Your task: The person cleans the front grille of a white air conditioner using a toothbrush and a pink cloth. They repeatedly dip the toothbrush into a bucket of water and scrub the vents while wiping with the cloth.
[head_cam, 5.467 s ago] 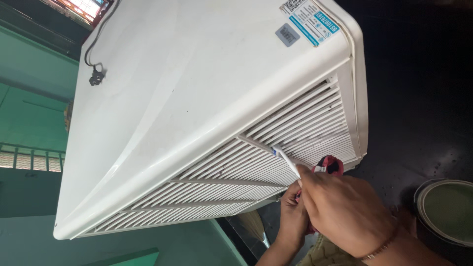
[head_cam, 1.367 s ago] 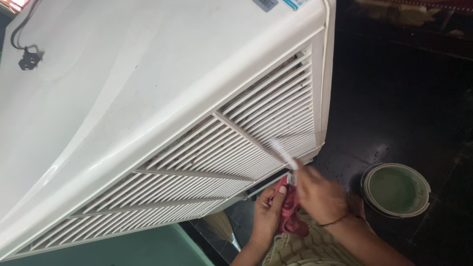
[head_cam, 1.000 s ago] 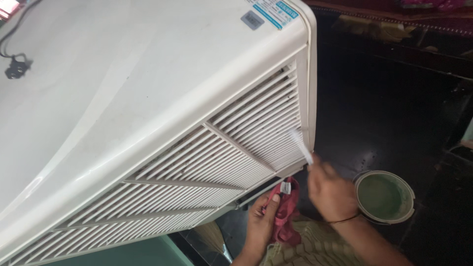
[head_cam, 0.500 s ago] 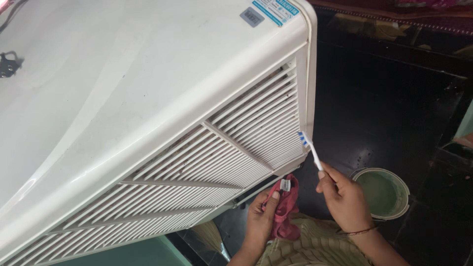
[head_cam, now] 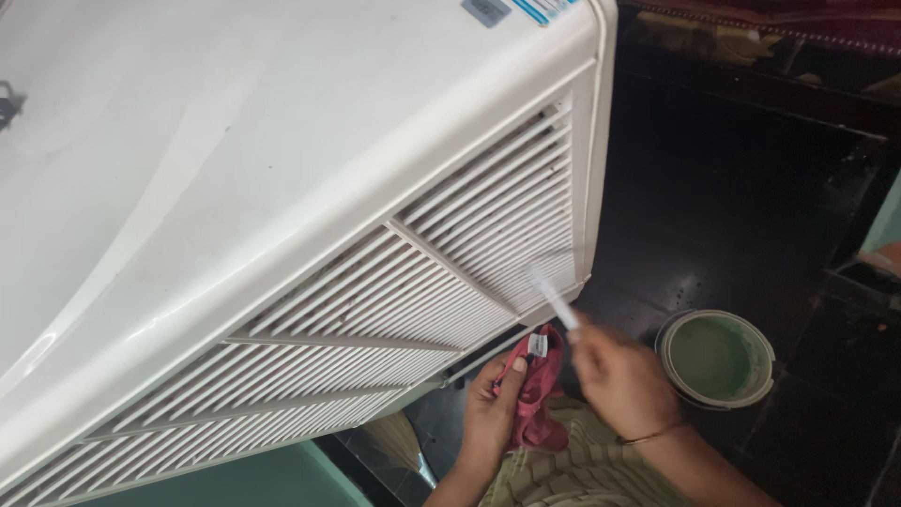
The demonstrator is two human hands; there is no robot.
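Note:
A large white air cooler (head_cam: 282, 188) fills most of the view, its slatted grille (head_cam: 413, 282) facing down toward me. My right hand (head_cam: 615, 376) grips a white toothbrush (head_cam: 554, 299), blurred with motion, its head against the lower right corner of the grille. My left hand (head_cam: 497, 404) holds a crumpled red cloth (head_cam: 542, 385) just below the cooler's bottom edge.
A round tub of greenish liquid (head_cam: 718, 357) stands on the dark floor (head_cam: 732, 207) to the right. A teal surface (head_cam: 244, 479) lies under the cooler at the bottom left. A striped garment (head_cam: 572, 474) covers my lap.
My right hand has brought the toothbrush back from the cooler's right edge onto the grille's lower corner. The left hand stays put with the red cloth.

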